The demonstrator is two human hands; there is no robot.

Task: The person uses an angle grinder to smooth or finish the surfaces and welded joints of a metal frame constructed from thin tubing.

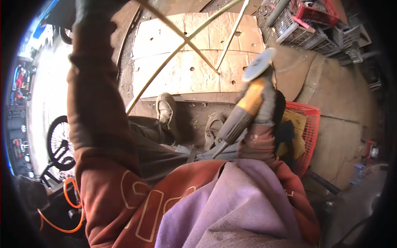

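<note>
Purple cloth (231, 202) is draping over the front of my red sweatshirt (107, 194). My gloved right hand (269, 101) is wrapping around an orange-and-grey angle grinder (251, 98), whose pale disc (257, 67) is showing against the right edge of the flattened cardboard (165, 74). Thin bars (165, 60) are crossing over that sheet, beyond my shoes (166, 110). My left hand (94, 10) is reaching to the top edge, near one bar; it's dark and cropped, so I'm not telling whether its fingers are gripping. Beside my right forearm, a red plastic crate (313, 132) is sitting.
</note>
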